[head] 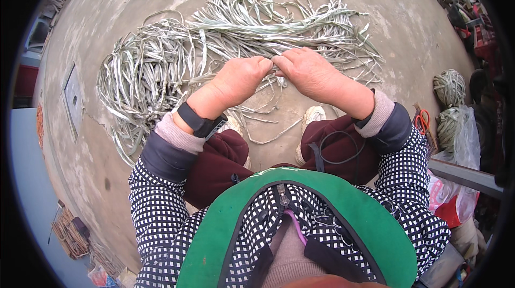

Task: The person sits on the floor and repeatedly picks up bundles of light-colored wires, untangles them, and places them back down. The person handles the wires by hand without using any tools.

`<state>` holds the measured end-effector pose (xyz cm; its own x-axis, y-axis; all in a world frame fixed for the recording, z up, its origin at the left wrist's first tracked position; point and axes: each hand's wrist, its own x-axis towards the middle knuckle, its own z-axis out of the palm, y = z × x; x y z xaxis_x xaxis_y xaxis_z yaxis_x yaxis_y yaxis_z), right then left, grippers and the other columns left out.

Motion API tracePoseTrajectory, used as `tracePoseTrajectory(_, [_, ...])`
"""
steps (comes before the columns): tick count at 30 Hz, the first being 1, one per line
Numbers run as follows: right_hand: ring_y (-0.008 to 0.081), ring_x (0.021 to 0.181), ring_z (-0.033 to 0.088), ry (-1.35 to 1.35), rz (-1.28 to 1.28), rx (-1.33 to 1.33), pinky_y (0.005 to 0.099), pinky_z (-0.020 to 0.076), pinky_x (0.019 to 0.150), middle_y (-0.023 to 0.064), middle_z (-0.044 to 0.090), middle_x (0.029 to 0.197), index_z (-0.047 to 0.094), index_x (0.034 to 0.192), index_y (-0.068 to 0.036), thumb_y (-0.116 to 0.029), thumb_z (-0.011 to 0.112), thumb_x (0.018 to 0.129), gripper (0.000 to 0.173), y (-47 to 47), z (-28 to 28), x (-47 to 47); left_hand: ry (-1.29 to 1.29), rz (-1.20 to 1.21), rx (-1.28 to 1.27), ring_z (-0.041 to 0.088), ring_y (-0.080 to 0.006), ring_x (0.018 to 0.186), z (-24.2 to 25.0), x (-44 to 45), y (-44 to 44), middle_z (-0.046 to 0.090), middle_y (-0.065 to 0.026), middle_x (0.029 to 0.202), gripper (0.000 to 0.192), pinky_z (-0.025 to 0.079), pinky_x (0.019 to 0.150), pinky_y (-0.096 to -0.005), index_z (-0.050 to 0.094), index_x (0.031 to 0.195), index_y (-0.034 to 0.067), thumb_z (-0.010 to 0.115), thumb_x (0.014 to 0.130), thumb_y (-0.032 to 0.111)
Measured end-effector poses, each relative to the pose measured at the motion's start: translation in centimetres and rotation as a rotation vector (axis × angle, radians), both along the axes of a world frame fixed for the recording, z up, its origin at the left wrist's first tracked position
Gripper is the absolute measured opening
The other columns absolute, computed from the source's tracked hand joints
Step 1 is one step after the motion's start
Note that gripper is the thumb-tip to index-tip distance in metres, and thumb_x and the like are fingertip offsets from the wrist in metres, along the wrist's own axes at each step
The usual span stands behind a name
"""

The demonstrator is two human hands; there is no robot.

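My left hand (243, 78) and my right hand (309, 71) meet in front of me, thumbs and fingertips pinched together on a thin strip of twine. Much of that strip is hidden by my fingers. Just beyond them, a long bundle of flat, pale grey-green twine strips (257, 30) stretches across the concrete floor. To its left lies a looped, tangled heap of the same strips (147, 70). Loose strands trail below my hands between my shoes. A thin dark cord loop (342, 162) rests on my right knee.
At right, two balls of wound twine (449, 87) sit near a clear plastic bag (468, 139) and an orange-handled tool (422, 121). A metal bar (462, 173) juts beside my right arm. A metal plate (73, 99) lies in the floor at left; bundled sticks (69, 233) stand lower left.
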<state>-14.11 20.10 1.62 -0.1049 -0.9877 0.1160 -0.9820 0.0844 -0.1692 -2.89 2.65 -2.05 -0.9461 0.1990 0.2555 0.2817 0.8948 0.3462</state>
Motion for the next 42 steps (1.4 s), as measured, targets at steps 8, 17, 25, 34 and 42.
tracePoseTrajectory(8, [0.0347,0.075,0.063,-0.165,-0.195,-0.037,0.0445,0.0487,0.064,0.0163,0.063,0.076,0.058,0.087,-0.005,-0.013,0.057,0.082,0.009,0.6,-1.0,-1.7,0.008,-0.004,0.265,0.061,-0.0354,0.079,0.3,0.2,-1.2,0.061,-0.0148,0.084,0.017,0.049,0.064,-0.0428,0.053,0.104,0.007,0.053,0.091,0.018])
tracePoseTrajectory(17, [0.0275,0.063,0.056,-0.583,-0.304,-0.136,0.0387,0.0454,0.063,0.0134,0.059,0.07,0.061,0.087,-0.003,-0.019,0.055,0.092,0.018,0.6,-1.4,-4.3,0.033,0.099,-0.19,0.063,-0.0297,0.077,0.7,0.3,-2.4,0.062,-0.0114,0.085,0.046,0.051,0.061,-0.0362,0.053,0.124,0.011,0.057,0.079,0.0])
tracePoseTrajectory(25, [0.0032,0.048,0.035,-1.271,-0.494,-0.131,0.0211,0.0388,0.046,-0.0079,0.038,0.057,0.057,0.083,-0.005,-0.024,0.046,0.099,0.027,0.7,-0.4,-4.5,0.294,-0.017,-0.006,0.061,-0.0288,0.07,2.2,1.1,-1.3,0.059,-0.01,0.086,0.043,0.05,0.06,-0.0357,0.059,0.112,0.01,0.052,0.074,-0.008])
tracePoseTrajectory(34, [0.0078,0.051,0.046,-0.945,-0.131,-0.354,0.0249,0.0395,0.049,0.0007,0.048,0.059,0.061,0.086,-0.005,-0.019,0.049,0.097,0.021,-0.5,-0.4,0.6,0.067,0.234,0.518,0.055,-0.0206,0.07,0.8,-1.3,-2.4,0.053,-0.0094,0.078,0.024,0.043,0.063,-0.0286,0.065,0.088,0.003,0.044,0.083,-0.008])
tracePoseTrajectory(42, [0.008,0.05,0.045,-1.575,-0.312,0.048,0.0235,0.0409,0.048,-0.0026,0.049,0.059,0.062,0.094,-0.002,-0.021,0.052,0.095,0.021,-1.5,-1.4,-0.5,-0.2,-0.122,1.295,0.05,-0.007,0.078,2.8,0.5,-1.0,0.057,-0.0073,0.112,0.021,0.041,0.074,-0.0194,0.065,0.082,0.001,0.045,0.088,-0.002])
